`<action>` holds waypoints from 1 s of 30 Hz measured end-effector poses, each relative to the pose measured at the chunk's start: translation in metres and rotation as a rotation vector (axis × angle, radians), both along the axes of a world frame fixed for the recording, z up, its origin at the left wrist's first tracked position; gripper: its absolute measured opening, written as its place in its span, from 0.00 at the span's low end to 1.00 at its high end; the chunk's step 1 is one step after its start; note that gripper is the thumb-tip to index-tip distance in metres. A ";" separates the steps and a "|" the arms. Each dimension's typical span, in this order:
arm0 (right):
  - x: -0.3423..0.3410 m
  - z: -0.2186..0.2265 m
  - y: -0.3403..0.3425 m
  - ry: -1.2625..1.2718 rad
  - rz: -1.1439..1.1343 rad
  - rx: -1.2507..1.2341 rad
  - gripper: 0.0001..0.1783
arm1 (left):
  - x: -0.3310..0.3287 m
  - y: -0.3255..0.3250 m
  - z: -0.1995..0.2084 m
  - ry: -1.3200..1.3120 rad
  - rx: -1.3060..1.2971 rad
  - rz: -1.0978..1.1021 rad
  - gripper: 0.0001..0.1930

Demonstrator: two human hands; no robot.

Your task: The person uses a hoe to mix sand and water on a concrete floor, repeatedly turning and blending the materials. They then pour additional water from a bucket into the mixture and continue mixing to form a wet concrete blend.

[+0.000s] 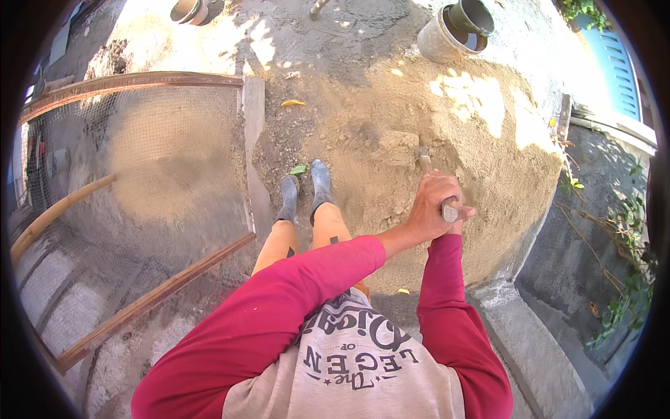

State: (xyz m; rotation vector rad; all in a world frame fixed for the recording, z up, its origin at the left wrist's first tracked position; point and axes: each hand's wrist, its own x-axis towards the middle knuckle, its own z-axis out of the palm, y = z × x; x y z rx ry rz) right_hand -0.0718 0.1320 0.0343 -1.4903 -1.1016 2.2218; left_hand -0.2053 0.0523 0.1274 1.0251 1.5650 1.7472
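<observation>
A wooden tool handle (450, 209) points up toward me, its butt end showing between my hands. My left hand (427, 202) is closed around it, the left arm reaching across my body. My right hand (463, 217) is closed on the same handle, largely hidden behind the left hand and the butt. The handle's far part (424, 162) runs down to the heap of brown sand (488, 174). Its working end is sunk in or hidden by the sand, so I cannot tell whether it is a shovel or a hoe.
A wood-framed mesh screen (160, 133) stands at the left, a curved pole (63, 209) across it. Two nested buckets (441, 40) stand beyond the sand; another bucket (188, 10) is at the far left. A concrete ledge (534, 349) and plants (621, 307) are at right.
</observation>
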 end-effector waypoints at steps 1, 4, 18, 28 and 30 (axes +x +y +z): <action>0.004 0.014 -0.007 0.006 0.019 0.029 0.13 | 0.006 0.010 0.011 -0.107 0.004 -0.023 0.15; 0.000 0.024 -0.022 0.084 -0.149 -0.137 0.13 | -0.004 0.017 0.045 -0.364 0.038 -0.029 0.17; -0.284 -0.085 -0.165 -0.194 -0.357 -0.560 0.08 | -0.281 -0.415 0.175 -0.310 0.438 0.436 0.22; -0.490 0.254 -0.514 0.596 0.604 -0.610 0.10 | -0.028 -0.753 0.240 0.418 0.935 1.166 0.21; -0.487 0.285 -0.518 0.764 0.641 -0.625 0.12 | -0.005 -0.753 0.204 0.351 0.987 1.290 0.23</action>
